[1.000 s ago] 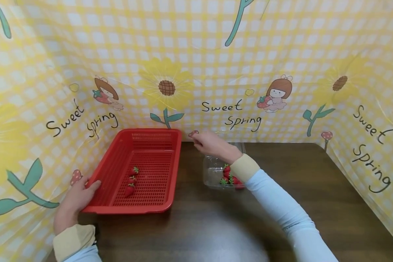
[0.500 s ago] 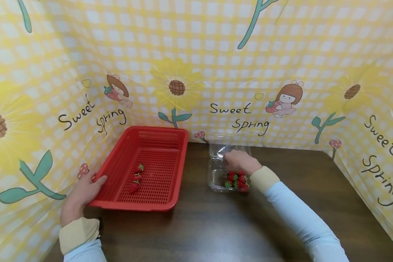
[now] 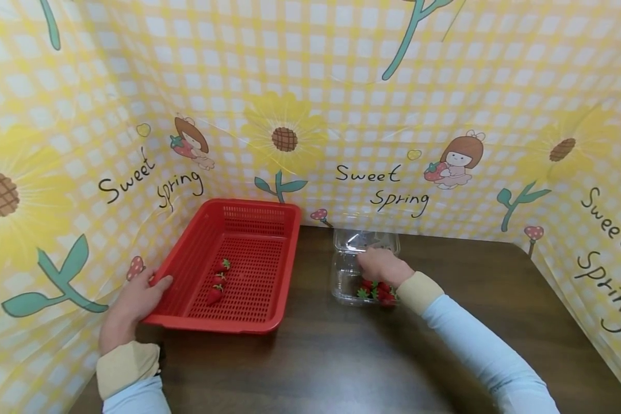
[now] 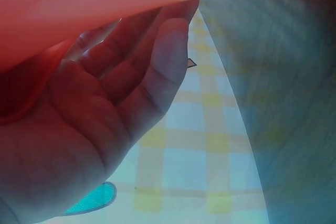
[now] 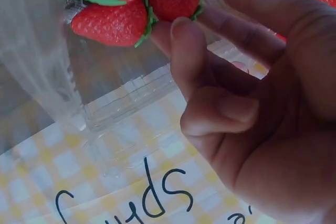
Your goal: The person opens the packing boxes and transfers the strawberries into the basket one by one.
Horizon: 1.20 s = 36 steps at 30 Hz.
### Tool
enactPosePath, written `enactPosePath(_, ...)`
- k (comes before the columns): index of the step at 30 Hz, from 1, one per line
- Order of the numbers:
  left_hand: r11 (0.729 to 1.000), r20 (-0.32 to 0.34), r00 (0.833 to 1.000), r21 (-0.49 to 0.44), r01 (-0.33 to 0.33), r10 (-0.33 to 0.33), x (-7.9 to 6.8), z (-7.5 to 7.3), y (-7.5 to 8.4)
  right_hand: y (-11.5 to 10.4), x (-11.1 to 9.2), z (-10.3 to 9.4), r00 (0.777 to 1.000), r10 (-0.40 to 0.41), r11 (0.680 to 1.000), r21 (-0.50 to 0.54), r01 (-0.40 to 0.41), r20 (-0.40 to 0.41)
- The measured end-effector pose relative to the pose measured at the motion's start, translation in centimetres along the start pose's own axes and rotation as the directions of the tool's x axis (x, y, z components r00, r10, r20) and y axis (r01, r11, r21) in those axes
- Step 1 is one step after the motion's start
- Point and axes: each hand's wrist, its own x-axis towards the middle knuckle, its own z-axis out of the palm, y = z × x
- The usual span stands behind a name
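At the left, my left hand grips the near-left rim of a red plastic basket, thumb over the rim and fingers under the outside. Three strawberries lie in a row on its slotted floor. My right hand reaches into a clear plastic box with its lid hinged up at the back. Several strawberries with green leaves are bunched at the box's near right. In the right wrist view, the thumb and fingertips are right at a strawberry within the bunch, with other strawberries beside it.
A brown wooden table carries both containers. Patterned yellow check sheeting walls the back and both sides, close behind the basket and box. A strip of table separates the basket from the box.
My right hand has gone from beside the basket, right and down into the clear box. The left hand stays on the basket rim. The head view has shifted slightly.
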Motion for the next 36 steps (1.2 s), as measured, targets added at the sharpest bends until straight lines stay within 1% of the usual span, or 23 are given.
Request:
enactPosePath(4, 0.999, 0.011, 1.0, -0.029, 0.015, -0.015, 0.0, 0.1, 0.0, -0.5, -0.2, 0.1, 1.0, 0.008, 0.999, -0.049, -0.009, -0.023)
enactPosePath(8, 0.998, 0.025, 0.999, -0.045, 0.034, -0.033, 0.0, 0.1, -0.1, -0.8, -0.1, 0.3, 0.999, -0.017, 0.995, -0.096, 0.013, -0.045)
enactPosePath(10, 0.999, 0.025, 0.999, -0.038, 0.039, -0.038, 0.0, 0.1, -0.1, -0.8, -0.1, 0.4, 0.998, -0.026, 0.994, -0.106, 0.02, -0.056)
enactPosePath(14, 0.998, 0.022, 0.999, -0.043, 0.039, -0.038, 0.0, 0.0, 0.1, -0.7, 0.0, 0.7, 0.996, -0.025, 0.996, -0.088, 0.018, -0.082)
enactPosePath(18, 0.997, 0.023, 0.999, -0.065, 0.037, -0.036, -0.2, 0.0, 0.3, -0.5, 0.1, 0.9, 0.996, 0.006, 0.999, -0.048, -0.01, -0.091)
enactPosePath(21, 0.998, 0.021, 0.999, -0.055, 0.035, -0.034, -0.3, 0.1, 0.3, -0.4, 0.2, 1.0, 0.997, 0.014, 1.0, -0.025, -0.016, -0.081)
enactPosePath(24, 0.999, 0.016, 0.999, -0.038, 0.032, -0.031, -0.3, 0.0, 0.4, -0.3, 0.2, 0.8, 0.997, -0.001, 1.0, -0.027, -0.001, -0.074)
enactPosePath(28, 0.997, 0.022, 0.999, -0.062, 0.04, -0.038, -0.2, 0.0, 0.3, 0.0, -0.2, 0.2, 0.996, -0.02, 1.0, -0.018, 0.018, -0.088)
enactPosePath(31, 0.995, 0.031, 0.999, -0.088, 0.043, -0.041, -0.2, 0.1, 0.2, -0.1, -0.6, -0.8, 0.993, -0.043, 0.998, 0.033, 0.046, -0.107)
enactPosePath(36, 0.996, 0.028, 0.999, -0.08, 0.041, -0.039, -0.1, 0.1, 0.1, -0.3, -1.3, -3.1, 0.983, -0.112, 0.984, 0.124, 0.13, -0.145)
